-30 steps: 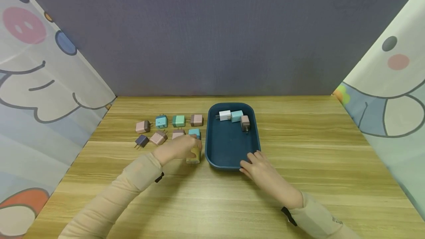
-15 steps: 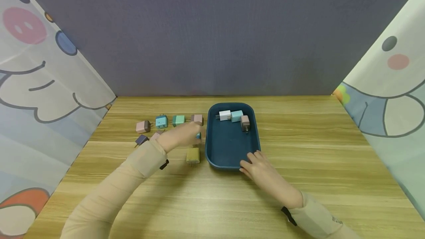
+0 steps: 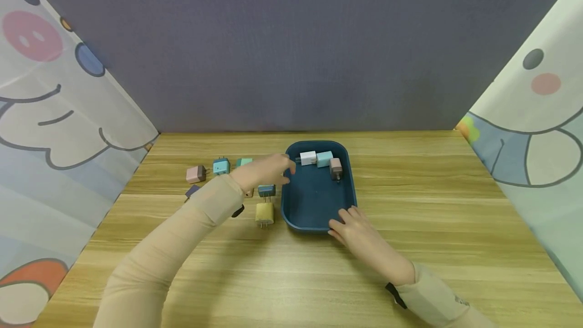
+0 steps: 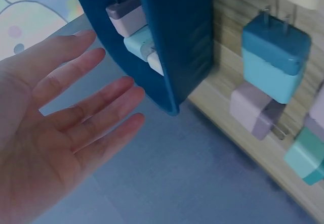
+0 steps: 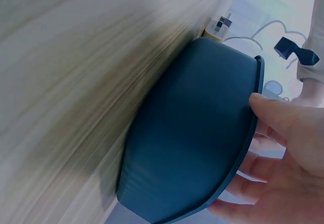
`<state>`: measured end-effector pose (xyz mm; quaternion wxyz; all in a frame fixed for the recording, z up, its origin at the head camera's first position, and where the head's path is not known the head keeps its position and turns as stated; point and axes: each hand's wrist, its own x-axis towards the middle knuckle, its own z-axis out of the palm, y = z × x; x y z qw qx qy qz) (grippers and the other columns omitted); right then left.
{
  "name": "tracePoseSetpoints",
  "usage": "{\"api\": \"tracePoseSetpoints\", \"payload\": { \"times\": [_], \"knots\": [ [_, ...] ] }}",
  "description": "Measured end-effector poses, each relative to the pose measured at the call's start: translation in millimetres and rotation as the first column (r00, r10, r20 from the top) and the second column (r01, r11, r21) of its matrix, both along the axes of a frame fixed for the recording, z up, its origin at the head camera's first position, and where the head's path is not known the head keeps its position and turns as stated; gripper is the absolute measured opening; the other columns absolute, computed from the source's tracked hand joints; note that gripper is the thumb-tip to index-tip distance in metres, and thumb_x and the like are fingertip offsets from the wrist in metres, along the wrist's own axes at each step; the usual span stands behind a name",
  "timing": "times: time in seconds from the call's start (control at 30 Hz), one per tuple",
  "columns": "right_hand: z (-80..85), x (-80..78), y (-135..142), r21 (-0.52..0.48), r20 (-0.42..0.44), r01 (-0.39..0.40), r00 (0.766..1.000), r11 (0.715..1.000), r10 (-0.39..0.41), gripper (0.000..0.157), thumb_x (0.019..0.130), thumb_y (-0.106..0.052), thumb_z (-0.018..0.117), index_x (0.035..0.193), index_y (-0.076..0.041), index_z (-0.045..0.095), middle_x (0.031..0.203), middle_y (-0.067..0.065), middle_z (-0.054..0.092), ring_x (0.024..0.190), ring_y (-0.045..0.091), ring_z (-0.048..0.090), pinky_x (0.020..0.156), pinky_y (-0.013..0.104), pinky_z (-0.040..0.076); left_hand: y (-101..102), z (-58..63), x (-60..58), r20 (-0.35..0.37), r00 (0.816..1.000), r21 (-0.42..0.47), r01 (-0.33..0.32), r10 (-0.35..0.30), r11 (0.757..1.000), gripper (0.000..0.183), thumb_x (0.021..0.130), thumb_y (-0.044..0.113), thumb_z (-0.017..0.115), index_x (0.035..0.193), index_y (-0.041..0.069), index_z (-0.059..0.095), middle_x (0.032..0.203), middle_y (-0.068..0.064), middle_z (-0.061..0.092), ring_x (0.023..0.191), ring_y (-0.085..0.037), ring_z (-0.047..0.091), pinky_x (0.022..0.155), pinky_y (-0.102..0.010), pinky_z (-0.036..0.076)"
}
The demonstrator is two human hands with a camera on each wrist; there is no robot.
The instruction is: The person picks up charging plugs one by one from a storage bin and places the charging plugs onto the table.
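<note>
My left hand (image 3: 266, 171) hovers over the left rim of the dark blue plastic bin (image 3: 314, 206). In the left wrist view its fingers (image 4: 114, 107) are stretched out and spread, with nothing in them. My right hand (image 3: 364, 239) grips the bin's near right rim, thumb (image 5: 271, 107) outside and fingers inside. A white charger plug (image 3: 307, 158), a light blue one (image 3: 325, 159) and a pink one (image 3: 336, 167) lie at the bin's far end. Left of the bin are a blue charger plug (image 3: 266, 190) and a yellow one (image 3: 264, 212), prongs toward me.
More charger plugs lie farther left: a pink one (image 3: 196, 174), a light blue one (image 3: 221, 166), a green one (image 3: 244, 161) and a navy one (image 3: 192, 191). My left arm and hand cover others. A grey panel (image 3: 300, 54) borders the wooden table's (image 3: 432, 206) back edge.
My left hand has moved from over the yellow charger plug, away from me and rightward, to the bin's left rim. The yellow and blue plugs are uncovered. My right hand stays put.
</note>
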<state>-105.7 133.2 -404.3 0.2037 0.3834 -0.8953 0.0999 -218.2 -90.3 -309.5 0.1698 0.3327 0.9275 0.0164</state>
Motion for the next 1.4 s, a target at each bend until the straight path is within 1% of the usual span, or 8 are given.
{"api": "tracePoseSetpoints", "payload": {
  "times": [0.13, 0.33, 0.53, 0.7, 0.83, 1.0, 1.13, 1.4],
  "knots": [
    [-0.3, -0.4, 0, 0.0, -0.001, -0.003, 1.0, 1.0, 0.003, 0.011, 0.075, -0.017, 0.07, 0.076, -0.011, 0.061, 0.069, 0.003, 0.045, 0.064, 0.018, 0.041, 0.069, 0.039, 0.046, 9, 4.0, -5.0, 0.016, 1.0, -0.017, -0.004, 0.004, 1.0, 0.026, 0.085, 0.017, 0.06, 0.11, 0.011, 0.06, 0.115, -0.01, 0.053, 0.101, -0.021, 0.052, 0.08, -0.03, 0.045],
    [-0.2, -0.4, 0, 0.0, -0.007, -0.008, 1.0, 1.0, 0.008, 0.011, 0.075, -0.018, 0.07, 0.077, -0.011, 0.061, 0.069, 0.003, 0.045, 0.063, 0.018, 0.041, 0.069, 0.04, 0.047, 20, 7.5, -10.6, 0.015, 1.0, -0.007, 0.022, -0.022, 1.0, 0.026, 0.085, 0.016, 0.059, 0.11, 0.01, 0.06, 0.114, -0.009, 0.054, 0.1, -0.02, 0.053, 0.082, -0.028, 0.044],
    [0.3, -0.3, 0, 0.002, 0.0, -0.005, 1.0, 1.0, 0.005, 0.011, 0.075, -0.018, 0.07, 0.076, -0.01, 0.061, 0.069, 0.003, 0.045, 0.063, 0.018, 0.041, 0.071, 0.04, 0.047, 32, 11.7, -14.8, 0.011, 0.999, -0.006, 0.035, -0.035, 0.999, 0.026, 0.086, 0.019, 0.058, 0.111, 0.012, 0.06, 0.113, -0.006, 0.055, 0.098, -0.017, 0.052, 0.08, -0.026, 0.043],
    [0.4, 0.1, 0, 0.0, 0.002, -0.004, 1.0, 1.0, 0.004, 0.012, 0.075, -0.017, 0.07, 0.076, -0.01, 0.061, 0.069, 0.003, 0.045, 0.064, 0.019, 0.042, 0.071, 0.04, 0.047, 42, 14.4, -17.7, 0.005, 0.999, -0.001, 0.053, -0.053, 0.999, 0.026, 0.086, 0.018, 0.059, 0.111, 0.011, 0.06, 0.115, -0.004, 0.055, 0.103, -0.017, 0.051, 0.083, -0.025, 0.043],
    [0.3, 0.3, 0, -0.002, 0.007, -0.001, 1.0, 1.0, 0.001, 0.011, 0.075, -0.018, 0.07, 0.076, -0.011, 0.061, 0.07, 0.003, 0.045, 0.064, 0.019, 0.042, 0.072, 0.041, 0.047, 51, 15.6, -18.5, -0.006, 0.997, -0.03, 0.07, -0.071, 0.997, 0.026, 0.086, 0.02, 0.058, 0.111, 0.013, 0.06, 0.114, -0.003, 0.055, 0.103, -0.016, 0.05, 0.084, -0.025, 0.042],
    [0.1, 0.3, 0, -0.004, 0.011, 0.001, 1.0, 1.0, -0.001, 0.011, 0.075, -0.018, 0.07, 0.077, -0.01, 0.062, 0.069, 0.003, 0.046, 0.064, 0.018, 0.042, 0.071, 0.041, 0.047, 62, 14.6, -20.2, -0.004, 0.997, -0.051, 0.073, -0.073, 0.996, 0.027, 0.086, 0.021, 0.058, 0.112, 0.014, 0.059, 0.115, -0.002, 0.054, 0.102, -0.014, 0.049, 0.084, -0.026, 0.042],
    [-0.3, -0.1, 0, -0.014, -0.016, -0.014, 1.0, 1.0, 0.014, 0.012, 0.073, -0.018, 0.071, 0.076, -0.011, 0.061, 0.069, 0.002, 0.044, 0.063, 0.017, 0.04, 0.068, 0.039, 0.046, 71, 11.7, -22.6, -0.002, 0.997, -0.059, 0.083, -0.084, 0.995, 0.028, 0.086, 0.021, 0.058, 0.113, 0.013, 0.058, 0.118, -0.003, 0.053, 0.104, -0.015, 0.05, 0.085, -0.026, 0.042],
    [-0.6, -0.2, 0, -0.027, -0.041, -0.028, 0.999, 0.999, 0.027, 0.013, 0.072, -0.017, 0.071, 0.073, -0.011, 0.059, 0.067, 0.001, 0.041, 0.061, 0.016, 0.037, 0.067, 0.039, 0.045, 86, 10.2, -27.7, 0.006, 0.997, -0.032, 0.071, -0.071, 0.997, 0.025, 0.087, 0.019, 0.056, 0.111, 0.012, 0.059, 0.116, -0.002, 0.054, 0.1, -0.014, 0.051, 0.08, -0.025, 0.043]
  ]
}}
